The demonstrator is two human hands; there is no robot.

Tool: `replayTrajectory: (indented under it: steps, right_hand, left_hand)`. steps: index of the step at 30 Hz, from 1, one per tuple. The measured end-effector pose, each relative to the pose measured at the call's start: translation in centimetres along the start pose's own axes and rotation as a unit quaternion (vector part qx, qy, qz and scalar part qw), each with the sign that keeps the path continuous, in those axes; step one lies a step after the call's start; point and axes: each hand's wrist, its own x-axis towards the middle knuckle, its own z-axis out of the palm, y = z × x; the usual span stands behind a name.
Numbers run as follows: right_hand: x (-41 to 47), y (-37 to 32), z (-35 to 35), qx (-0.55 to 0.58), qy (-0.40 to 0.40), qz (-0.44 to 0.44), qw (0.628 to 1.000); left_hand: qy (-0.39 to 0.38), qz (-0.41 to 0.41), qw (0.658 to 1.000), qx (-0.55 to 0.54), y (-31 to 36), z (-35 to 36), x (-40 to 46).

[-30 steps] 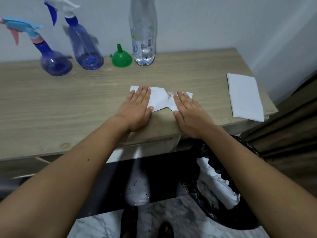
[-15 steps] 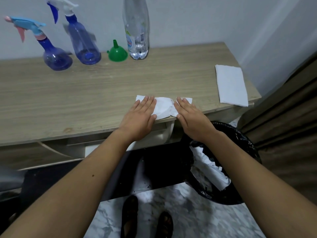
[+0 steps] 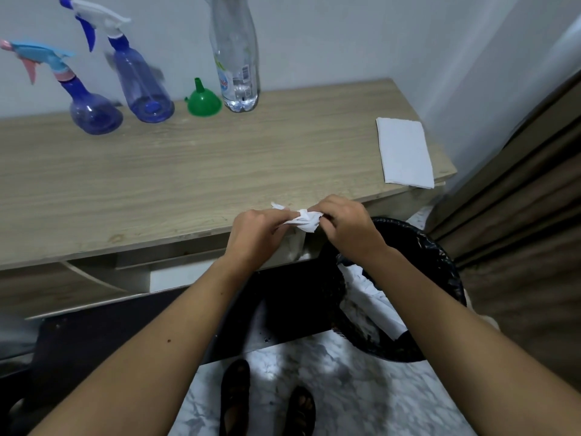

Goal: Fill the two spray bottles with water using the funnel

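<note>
Water bottle [image 3: 236,58] top cut off by frame, left hand [image 3: 256,232] and right hand [image 3: 344,223] fingers pinched crumpled tissue [image 3: 303,219] at table [image 3: 188,171] front edge, 2 spray bottles [image 3: 125,80], funnel [image 3: 203,100] at back, middle bare.

Two translucent blue spray bottles stand upright near the desk's [image 3: 188,171] back edge: a round-bellied one [image 3: 91,110] with a light blue and pink trigger head toward the back left corner, and a taller one [image 3: 143,86] with a white and blue head beside it. Their fill level is hard to judge. A green funnel [image 3: 203,101] sits mouth-down right of them, next to a clear water bottle [image 3: 237,58], seemingly almost empty.

Matt wood-grain table [image 3: 188,171], crumpled paper tissue [image 3: 303,220]
</note>
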Motion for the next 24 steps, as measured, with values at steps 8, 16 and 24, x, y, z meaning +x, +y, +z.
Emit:
replayTrajectory:
  steps: [8,16,24]
  right_hand:
    - [-6.1,3.3,-2.9,0.040,-0.041,0.104,0.993]
    - [-15.0,7.8,-4.0,0.011,-0.034,0.211,0.977]
    - [-20.9,9.8,-2.7,-0.009,-0.024,0.270,0.963]
  left_hand:
    - [-0.085,0.042,0.994,-0.060,3.0,5.6,-1.4]
    - [-0.150,0.066,0.970,-0.178,7.2,12.5,-2.2]
    - [-0.215,0.060,0.957,-0.183,8.8,17.8,-3.2]
